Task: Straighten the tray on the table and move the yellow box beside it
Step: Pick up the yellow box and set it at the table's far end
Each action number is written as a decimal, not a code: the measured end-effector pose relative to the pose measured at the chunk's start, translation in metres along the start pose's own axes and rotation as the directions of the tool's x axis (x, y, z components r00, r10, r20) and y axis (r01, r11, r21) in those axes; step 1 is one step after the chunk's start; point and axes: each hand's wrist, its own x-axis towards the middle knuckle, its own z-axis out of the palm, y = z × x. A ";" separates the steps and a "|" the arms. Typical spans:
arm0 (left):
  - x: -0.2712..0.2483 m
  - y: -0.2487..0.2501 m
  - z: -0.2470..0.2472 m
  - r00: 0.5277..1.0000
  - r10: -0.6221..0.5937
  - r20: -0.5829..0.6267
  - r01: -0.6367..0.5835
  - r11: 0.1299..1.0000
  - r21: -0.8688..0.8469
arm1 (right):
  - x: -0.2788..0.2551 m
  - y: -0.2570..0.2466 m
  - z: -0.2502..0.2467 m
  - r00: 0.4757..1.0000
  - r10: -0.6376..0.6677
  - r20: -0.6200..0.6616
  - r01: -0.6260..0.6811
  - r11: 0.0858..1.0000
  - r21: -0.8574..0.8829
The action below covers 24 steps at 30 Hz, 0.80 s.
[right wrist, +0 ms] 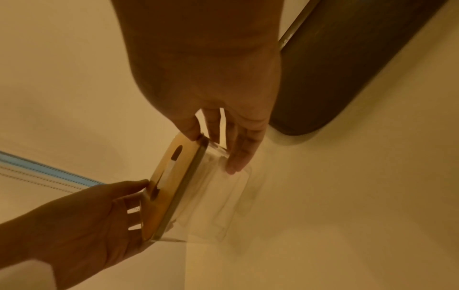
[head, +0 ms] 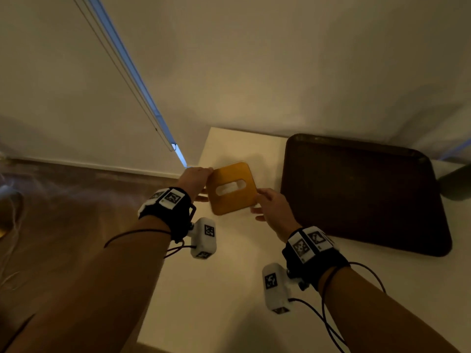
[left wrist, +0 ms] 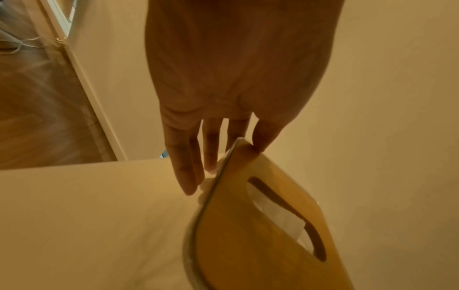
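Gripping the yellow box point(head: 231, 188) from both sides, the left hand point(head: 195, 180) and right hand point(head: 274, 208) pinched its lid edges above the table point(head: 229, 289), left of the dark tray point(head: 362, 194).

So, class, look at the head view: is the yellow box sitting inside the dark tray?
No, the yellow box is left of the tray, held between both hands.

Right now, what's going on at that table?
A person holds the yellow-lidded clear box between both hands: the left hand grips its left edge, the right hand its right, thumbs on the lid, fingers along the clear sides. The dark brown tray lies untouched on the white table, just right of the box.
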 end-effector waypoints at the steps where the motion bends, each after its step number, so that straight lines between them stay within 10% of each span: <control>1: 0.011 0.009 -0.001 1.000 0.003 -0.004 -0.003 1.000 -0.008 | 0.011 -0.007 0.002 1.000 0.005 -0.012 -0.005 1.000 0.012; 24: 0.152 0.087 -0.003 0.997 0.074 0.012 -0.075 0.990 0.122 | 0.148 -0.072 0.009 0.990 -0.008 -0.142 -0.001 0.998 -0.063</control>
